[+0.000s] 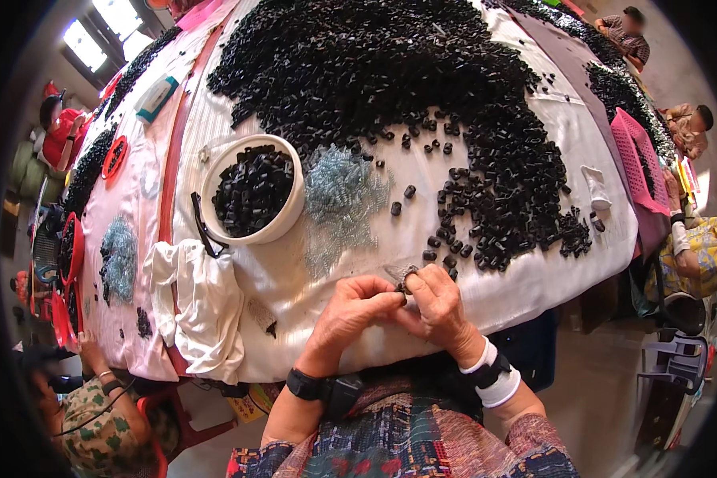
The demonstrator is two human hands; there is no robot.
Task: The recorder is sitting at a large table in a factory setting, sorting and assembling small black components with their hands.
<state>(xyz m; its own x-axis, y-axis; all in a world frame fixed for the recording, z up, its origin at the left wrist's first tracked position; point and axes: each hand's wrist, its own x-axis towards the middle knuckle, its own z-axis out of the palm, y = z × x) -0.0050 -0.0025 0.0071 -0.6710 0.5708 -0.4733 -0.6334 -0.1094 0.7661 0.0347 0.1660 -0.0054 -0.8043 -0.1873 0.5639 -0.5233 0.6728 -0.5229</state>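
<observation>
My left hand [350, 311] and my right hand [438, 307] meet above the near edge of a white-covered table. Thumb and fingers of both are pinched together around one small dark piece [401, 288], mostly hidden by the fingertips. A greyish band circles a finger of my right hand. Just beyond lie several loose black cylindrical parts [452, 260]. Left of these is a heap of small pale blue coil-like pieces [342, 195]. A white round bowl [272, 229] full of black parts stands beside that heap.
A large mound of black parts [374, 56] covers the table's far side. A white cloth [203, 307] and dark-handled tool [205, 227] lie left. A pink basket [637, 163] stands right. Other people [95, 406] sit around the tables. A teal-and-white box [157, 99] lies far left.
</observation>
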